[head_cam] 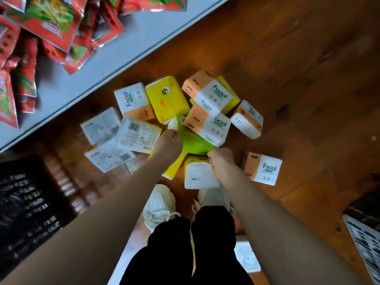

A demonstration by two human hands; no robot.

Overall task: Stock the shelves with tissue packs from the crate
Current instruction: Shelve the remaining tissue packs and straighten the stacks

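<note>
Both your hands are down on the green tissue pack point(193, 141), mid-pile on the wooden floor point(287, 58), just off the shelf's point(107, 66) front edge. Left hand point(168, 141): fingers curled, thumb pinching the pack's left edge. Right hand point(220, 161): fingers curled round its near corner, tips hidden. Around it I count five orange-and-white Facial packs point(262, 168), three packs lying barcode-up point(139, 134) and at least three yellow packs point(166, 97). One black crate point(30, 202) sits on the floor at your left.
</note>
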